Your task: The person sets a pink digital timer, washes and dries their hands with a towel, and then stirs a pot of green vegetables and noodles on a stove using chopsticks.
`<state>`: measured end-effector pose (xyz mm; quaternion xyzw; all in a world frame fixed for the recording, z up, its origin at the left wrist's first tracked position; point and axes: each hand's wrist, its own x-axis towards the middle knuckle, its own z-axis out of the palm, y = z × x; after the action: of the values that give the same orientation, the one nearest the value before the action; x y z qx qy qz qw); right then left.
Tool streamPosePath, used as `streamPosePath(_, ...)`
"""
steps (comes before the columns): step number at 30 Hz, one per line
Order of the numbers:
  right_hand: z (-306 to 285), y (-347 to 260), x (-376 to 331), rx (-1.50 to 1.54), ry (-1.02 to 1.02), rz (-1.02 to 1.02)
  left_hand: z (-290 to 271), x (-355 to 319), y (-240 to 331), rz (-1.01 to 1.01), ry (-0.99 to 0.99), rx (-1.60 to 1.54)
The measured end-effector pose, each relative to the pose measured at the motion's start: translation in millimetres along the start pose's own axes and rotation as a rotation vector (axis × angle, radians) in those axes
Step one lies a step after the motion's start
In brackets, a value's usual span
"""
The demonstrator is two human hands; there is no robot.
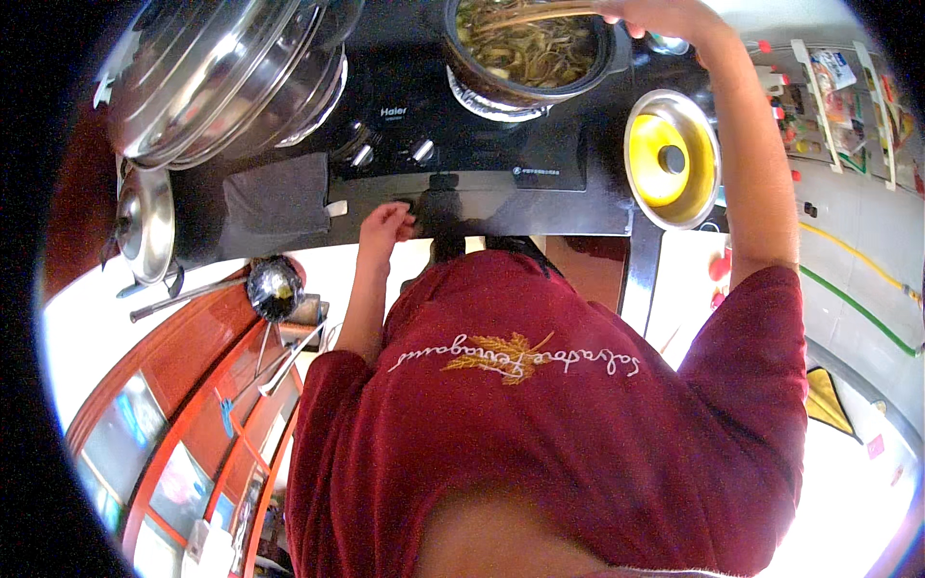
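Observation:
My right hand (660,17) is closed around what look like long wooden chopsticks (540,13), at the top edge of the view. They slant to the left into a dark pot (602,82) on the far right burner. Brownish strips and pale pieces in liquid (530,53) fill the pot. Close to the stove's front edge, my left hand (387,223) hangs with its fingers loosely curled and nothing visible in them. Right of the pot stands a metal bowl (713,183) with a smooth yellow layer inside and a dark round spot at its middle.
A large stacked steamer (222,87) covers the left burner. On the black stove (462,154) lies a folded grey cloth (277,196), with a metal lid (146,226) at the left edge. Bottles and packets fill a wall rack (838,106); red cabinets (183,405) stand at left.

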<state>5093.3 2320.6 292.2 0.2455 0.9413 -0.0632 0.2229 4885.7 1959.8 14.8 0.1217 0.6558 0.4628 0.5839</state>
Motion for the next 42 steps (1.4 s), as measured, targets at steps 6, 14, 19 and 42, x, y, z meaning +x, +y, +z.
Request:
streamPosePath(6, 74.8, -1.3, 50.8, -0.45, 0.03, -0.193, 5.1, 30.1, 17.5, 0.195, 0.042, 0.073)
streamPosePath(14, 15.7, 16.7, -35.0, 0.058, 0.099, 0.167, 26.0, 80.9, 27.9, 0.815, 0.212, 0.595)
streamPosePath(19, 44.5, 15.1, -58.0, -0.072, 0.442, 0.454, 34.7, 92.7, 26.5, 0.802, 0.189, 0.633)
streamPosePath(42, 51.5, -73.7, -24.5, -0.247, -0.01, 0.388, 15.9, 34.5, -7.7, 0.498, 0.21, 0.447)
